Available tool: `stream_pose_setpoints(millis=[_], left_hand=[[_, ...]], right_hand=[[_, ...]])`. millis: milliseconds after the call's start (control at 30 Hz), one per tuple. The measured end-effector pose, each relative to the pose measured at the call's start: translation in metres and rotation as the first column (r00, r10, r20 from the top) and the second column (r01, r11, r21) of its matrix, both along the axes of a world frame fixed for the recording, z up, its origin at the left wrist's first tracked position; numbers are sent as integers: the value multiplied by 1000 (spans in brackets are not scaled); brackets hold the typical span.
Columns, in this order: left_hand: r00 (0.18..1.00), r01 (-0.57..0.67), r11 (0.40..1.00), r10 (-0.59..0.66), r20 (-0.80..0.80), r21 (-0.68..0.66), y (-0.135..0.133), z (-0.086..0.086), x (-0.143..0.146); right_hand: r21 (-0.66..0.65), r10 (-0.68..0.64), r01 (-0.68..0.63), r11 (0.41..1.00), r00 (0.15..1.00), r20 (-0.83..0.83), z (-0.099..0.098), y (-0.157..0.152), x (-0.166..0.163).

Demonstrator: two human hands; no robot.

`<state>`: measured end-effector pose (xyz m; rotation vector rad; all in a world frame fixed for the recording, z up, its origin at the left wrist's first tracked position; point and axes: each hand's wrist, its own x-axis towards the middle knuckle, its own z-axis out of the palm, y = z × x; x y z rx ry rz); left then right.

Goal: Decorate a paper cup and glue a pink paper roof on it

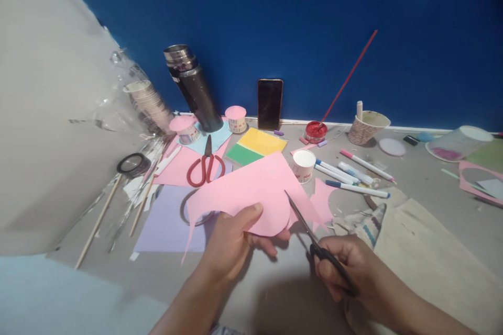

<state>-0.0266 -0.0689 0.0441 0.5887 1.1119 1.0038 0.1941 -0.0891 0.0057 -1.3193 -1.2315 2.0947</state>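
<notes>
A sheet of pink paper (239, 188) is pinched in my left hand (236, 235), thumb on top and fingers beneath. Its lower edge has a curved cut-out on the left and a rounded cut part near the thumb. My right hand (346, 267) is closed round the black handles of a pair of scissors (304, 222). The blades lie at the paper's cut, right of my left thumb. Behind the sheet, red-handled scissors (206, 167) rest on the table. A small white paper cup (304, 165) stands just beyond the sheet's right side.
Purple paper (168, 225) lies left, near wooden sticks (98, 220) and black tape (132, 164). Farther back stand a dark flask (198, 91), a phone (270, 103) and a red paint pot (315, 131) with a stick. Markers (357, 188) and a cloth (424, 251) lie right.
</notes>
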Motion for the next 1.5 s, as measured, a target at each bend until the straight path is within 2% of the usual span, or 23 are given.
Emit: stream_pose_setpoints(millis=[367,1033,1267,1500], left_hand=[[999,32,998,-31,-19,56,-2,0,-5],[984,129,989,-118,-131,77,-3,1,-6],[962,227,970,-210,-178,83,-2,6,-11],[942,271,958,-244,-230,92,-1,6,-16]], right_hand=[[27,51,-53,998,997,57,2,0,1],[17,9,-9,1000,999,32,1,-1,1],[11,8,-8,1000,999,33,5,0,-1],[30,33,-35,999,997,62,7,1,0]])
